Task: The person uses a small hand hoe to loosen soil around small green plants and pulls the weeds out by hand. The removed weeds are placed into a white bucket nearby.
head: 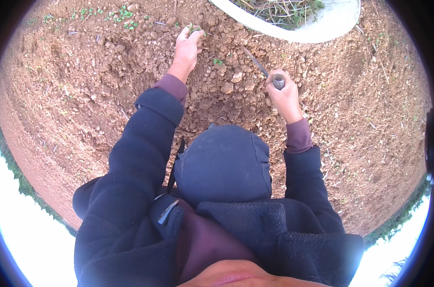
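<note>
Between the fingertips of my left hand [189,45] is a small green weed [193,28], with part of it hidden by the fingers. My right hand [284,92] grips the round handle [278,82] of a hand tool. Its thin metal shaft [254,60] slants up and left, with the tip at the crumbly brown soil [227,77]. The shape of the tool's tip is hard to tell. A tiny green seedling [217,61] grows in the soil between my two hands.
A white plastic tub [332,30] holding pulled weeds and dry stems [285,12] stands at the top right, beyond my right hand. More small green seedlings [123,15] grow at the upper left. My bent knee [224,161] rises close below the hands.
</note>
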Demonstrator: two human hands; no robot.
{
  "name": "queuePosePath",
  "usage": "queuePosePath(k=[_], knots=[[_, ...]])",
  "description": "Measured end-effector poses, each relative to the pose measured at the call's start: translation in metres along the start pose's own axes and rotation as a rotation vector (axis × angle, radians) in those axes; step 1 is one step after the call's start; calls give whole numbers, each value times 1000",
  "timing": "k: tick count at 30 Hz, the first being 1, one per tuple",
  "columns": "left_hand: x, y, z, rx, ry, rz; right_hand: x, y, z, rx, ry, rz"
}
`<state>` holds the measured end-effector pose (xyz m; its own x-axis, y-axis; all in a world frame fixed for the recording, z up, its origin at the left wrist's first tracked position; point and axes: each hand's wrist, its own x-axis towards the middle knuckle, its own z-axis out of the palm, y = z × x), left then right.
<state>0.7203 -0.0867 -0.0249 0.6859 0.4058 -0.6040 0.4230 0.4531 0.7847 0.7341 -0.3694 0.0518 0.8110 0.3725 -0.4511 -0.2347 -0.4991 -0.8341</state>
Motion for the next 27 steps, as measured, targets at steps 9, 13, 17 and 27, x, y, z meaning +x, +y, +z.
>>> queuePosePath(k=[9,13,17,27], knots=[[-2,28,-2,-257,-199,-22,-34,-6,-17,-45,46,-20],[3,41,-6,-229,-240,11,-48,-12,-29,7,24,0],[7,44,-10,-56,-219,81,-54,-14,-36,0,-5,85],[23,2,-5,1110,-51,396,-58,-15,-35,-36,13,29]])
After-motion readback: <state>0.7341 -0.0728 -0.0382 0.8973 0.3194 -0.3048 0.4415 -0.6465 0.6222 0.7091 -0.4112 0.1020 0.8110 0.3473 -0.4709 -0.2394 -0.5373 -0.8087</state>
